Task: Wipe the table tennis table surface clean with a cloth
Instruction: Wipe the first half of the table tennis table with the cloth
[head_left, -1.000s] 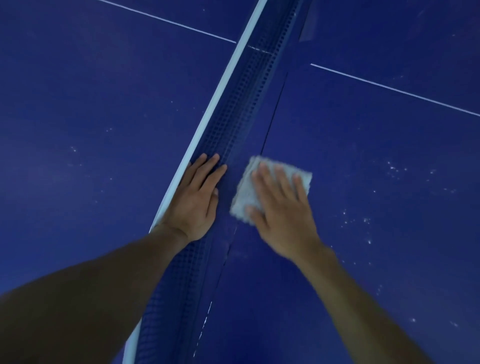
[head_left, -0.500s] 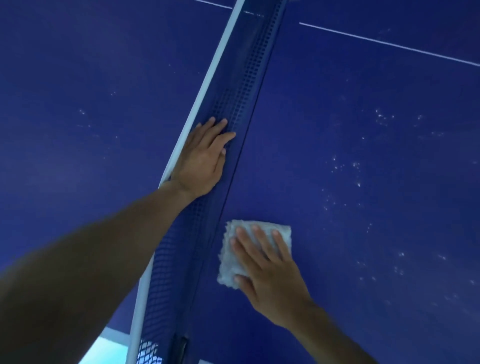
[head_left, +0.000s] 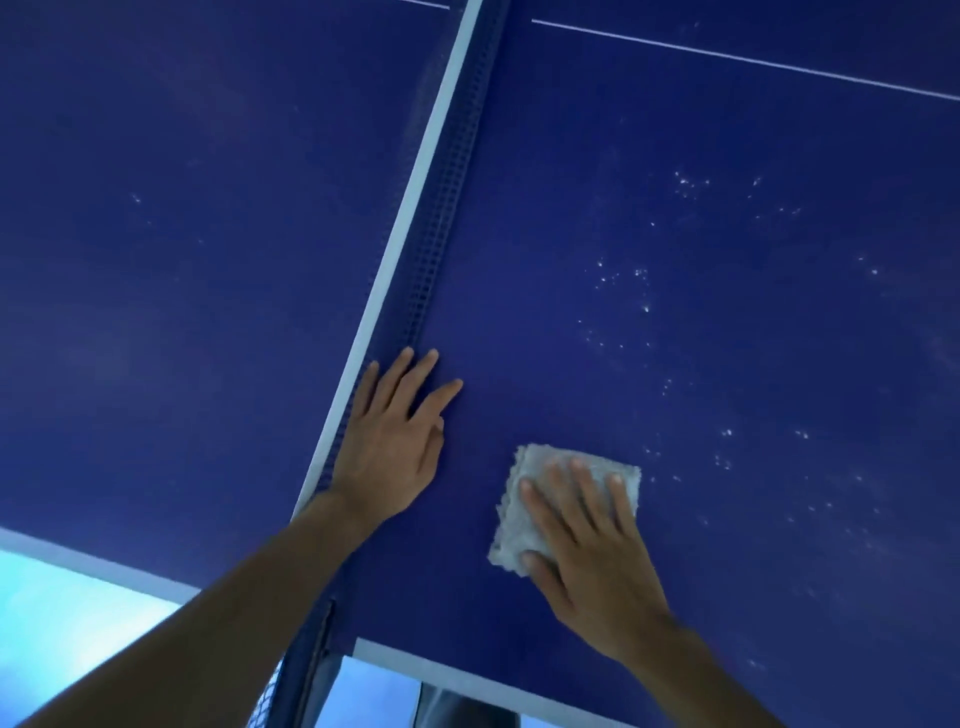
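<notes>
A dark blue table tennis table (head_left: 701, 156) fills the view, with white specks scattered over its right half. A folded grey-white cloth (head_left: 524, 499) lies flat on the right half near the table's near edge. My right hand (head_left: 587, 540) presses down on it with straight, spread fingers. My left hand (head_left: 395, 441) lies flat with straight fingers against the blue net (head_left: 447, 208), just left of the cloth.
The net with its white top band (head_left: 415, 176) runs from top centre down to the near edge. A white line (head_left: 753, 60) crosses the far right half. The table's white near edge (head_left: 467, 670) and bright floor (head_left: 78, 613) lie below.
My right hand has dragged the cloth along the net toward the near edge and slightly rightward. My left hand has slid along the net the same way. The table's edge has come into view.
</notes>
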